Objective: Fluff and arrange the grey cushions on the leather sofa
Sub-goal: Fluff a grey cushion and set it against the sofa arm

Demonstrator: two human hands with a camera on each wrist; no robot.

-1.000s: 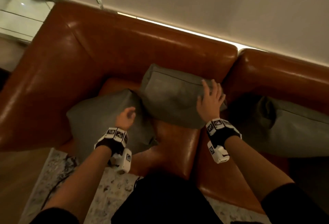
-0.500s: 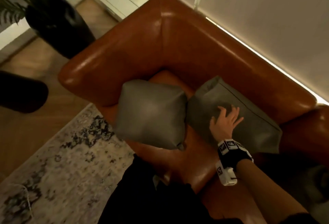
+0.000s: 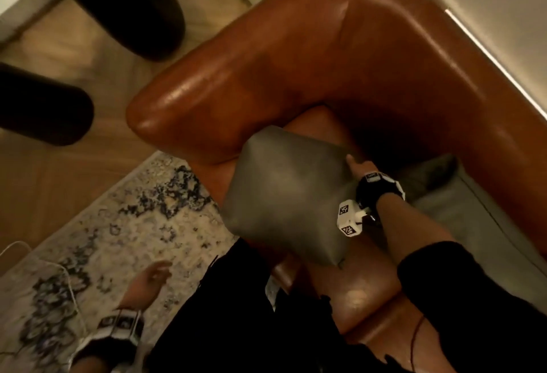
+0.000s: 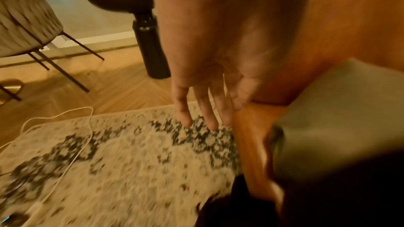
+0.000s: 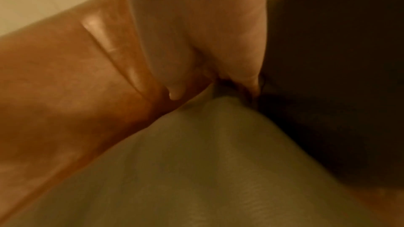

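A square grey cushion point(image 3: 284, 192) stands on edge on the seat of the brown leather sofa point(image 3: 296, 61), near its left armrest. My right hand point(image 3: 355, 165) reaches behind the cushion's upper right edge. In the right wrist view the thumb and fingers of that hand point(image 5: 210, 82) pinch the top edge of the cushion point(image 5: 196, 170). A second, longer grey cushion point(image 3: 473, 215) lies to the right against the backrest, partly hidden by my arm. My left hand point(image 3: 151, 278) hangs low over the rug with straight fingers point(image 4: 203, 110) and holds nothing.
A patterned rug point(image 3: 118, 224) with a white cable point(image 3: 68, 278) lies in front of the sofa. A black planter point(image 3: 124, 2) and another dark round object point(image 3: 38, 106) stand on the wood floor to the left. A woven chair point(image 4: 24, 23) stands further off.
My right hand left the long cushion and took hold of the square cushion's edge. My left hand came off the square cushion and dropped over the rug. The head view swung left.
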